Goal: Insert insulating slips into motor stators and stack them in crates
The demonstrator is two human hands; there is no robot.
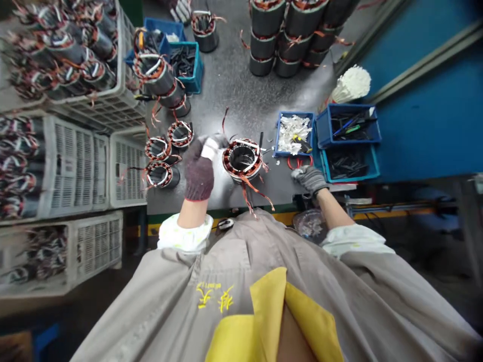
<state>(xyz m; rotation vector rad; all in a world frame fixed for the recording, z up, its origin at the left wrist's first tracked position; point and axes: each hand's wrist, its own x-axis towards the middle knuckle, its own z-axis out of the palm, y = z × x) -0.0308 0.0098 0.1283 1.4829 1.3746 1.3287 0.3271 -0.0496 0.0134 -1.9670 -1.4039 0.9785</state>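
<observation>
A stator (241, 161) with copper windings and loose orange leads stands on the dark bench in front of me. My left hand (199, 171), in a dark maroon glove, is just left of it, fingers pinched on a small white piece (209, 149) that is blurred. My right hand (309, 178), in a grey glove, rests on the bench at the right with curled fingers. It lies right below the red scissors handles (300, 162); whether it grips them is hidden.
Three smaller stators (163, 160) sit left of my left hand. Blue bins (294, 134) (349, 146) hold white scraps and tools at right. Stacked stators (290, 37) stand at the back. White crates (94, 166) of stators line the left. Another person's gloved hand (181, 9) shows at the top.
</observation>
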